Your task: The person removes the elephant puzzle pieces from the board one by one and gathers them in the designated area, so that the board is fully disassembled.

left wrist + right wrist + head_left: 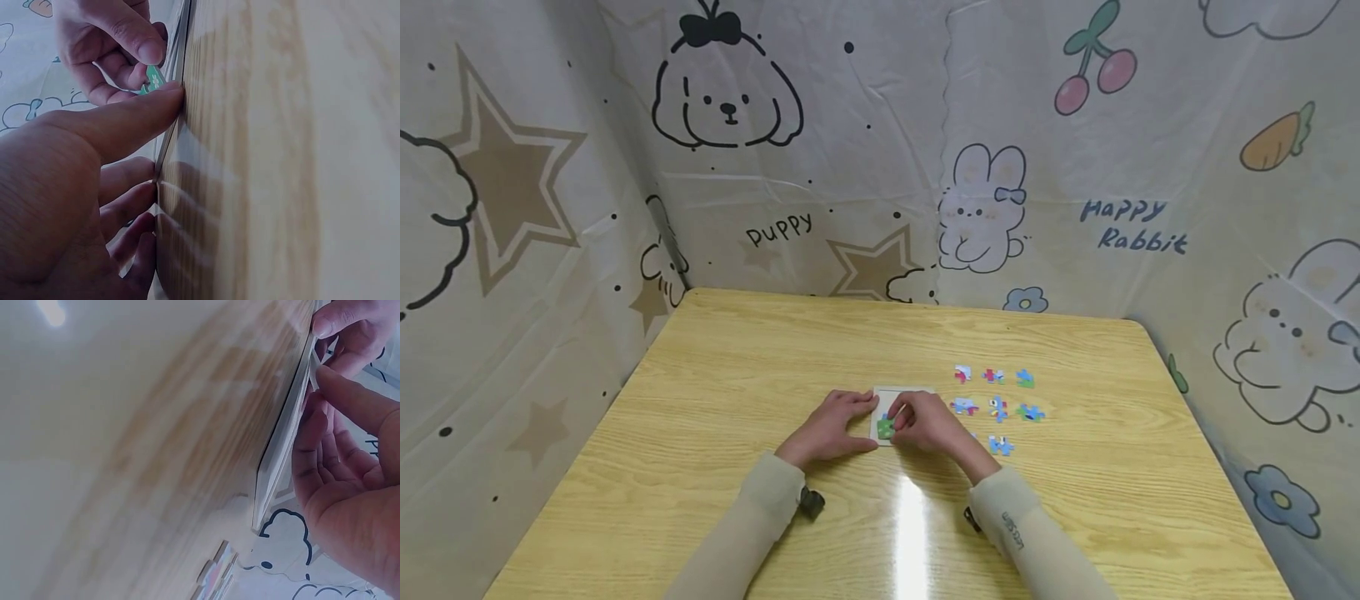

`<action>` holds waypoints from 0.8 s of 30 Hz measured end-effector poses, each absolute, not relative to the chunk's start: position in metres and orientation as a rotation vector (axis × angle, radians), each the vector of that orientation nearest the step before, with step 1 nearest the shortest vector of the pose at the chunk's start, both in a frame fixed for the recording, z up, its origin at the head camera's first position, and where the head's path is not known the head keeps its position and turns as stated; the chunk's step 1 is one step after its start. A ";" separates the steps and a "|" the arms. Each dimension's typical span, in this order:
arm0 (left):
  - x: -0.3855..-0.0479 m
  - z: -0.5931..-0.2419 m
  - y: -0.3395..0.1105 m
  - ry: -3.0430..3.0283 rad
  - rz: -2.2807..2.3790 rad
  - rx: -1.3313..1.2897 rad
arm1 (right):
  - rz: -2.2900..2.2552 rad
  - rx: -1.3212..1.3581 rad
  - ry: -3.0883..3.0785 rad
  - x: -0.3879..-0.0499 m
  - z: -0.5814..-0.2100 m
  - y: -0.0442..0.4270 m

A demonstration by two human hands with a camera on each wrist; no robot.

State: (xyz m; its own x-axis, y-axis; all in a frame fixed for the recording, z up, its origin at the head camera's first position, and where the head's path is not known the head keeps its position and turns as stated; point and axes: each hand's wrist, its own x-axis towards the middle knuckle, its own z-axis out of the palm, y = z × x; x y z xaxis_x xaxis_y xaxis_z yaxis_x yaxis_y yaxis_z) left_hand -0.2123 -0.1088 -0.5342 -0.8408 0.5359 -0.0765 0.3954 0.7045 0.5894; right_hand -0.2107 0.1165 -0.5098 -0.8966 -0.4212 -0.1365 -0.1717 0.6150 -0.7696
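A small white puzzle tray (883,402) lies flat on the table between the two hands. My left hand (831,427) rests at its left side, thumb at the near corner and fingertips at the far one, the fingers fairly straight. Over the tray, my right hand (927,422) pinches a green jigsaw piece (885,428) between thumb and fingers. The same piece (154,79) appears tilted in the left wrist view, just beyond the left thumb. From the right wrist, the tray's raised edge (275,462) is visible, but the right fingers mostly hide the piece.
Several loose jigsaw pieces (997,408) lie in rough rows right of the tray; one is partly hidden by the right hand. The wooden table (760,333) reaches back to a printed cloth (865,125) hanging around it.
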 end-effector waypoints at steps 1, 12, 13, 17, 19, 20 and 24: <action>-0.212 -0.534 -0.109 2.670 0.840 0.741 | -1.161 -0.479 2.539 -0.211 -0.509 0.117; -0.212 -0.534 -0.109 2.668 0.831 0.759 | -1.147 -0.462 2.563 -0.211 -0.500 0.122; -0.212 -0.534 -0.109 2.669 0.829 0.762 | -1.150 -0.455 2.559 -0.211 -0.499 0.123; -0.211 -0.533 -0.110 2.666 0.812 0.766 | -1.161 -0.432 2.547 -0.210 -0.496 0.127; -0.211 -0.533 -0.110 2.664 0.816 0.767 | -1.163 -0.429 2.549 -0.210 -0.495 0.130; -0.211 -0.532 -0.110 2.662 0.815 0.766 | -1.167 -0.428 2.551 -0.210 -0.494 0.131; -0.211 -0.531 -0.110 2.662 0.822 0.763 | -1.172 -0.441 2.567 -0.211 -0.494 0.137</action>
State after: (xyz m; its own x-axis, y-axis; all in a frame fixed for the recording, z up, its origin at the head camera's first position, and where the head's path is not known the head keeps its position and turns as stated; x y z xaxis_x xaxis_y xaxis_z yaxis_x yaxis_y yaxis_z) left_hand -0.2108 -0.1100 -0.5314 -0.8308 0.5503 -0.0829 0.4078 0.7034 0.5822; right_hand -0.2108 0.1368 -0.4942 -0.9130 -0.3871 -0.1288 -0.1561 0.6233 -0.7662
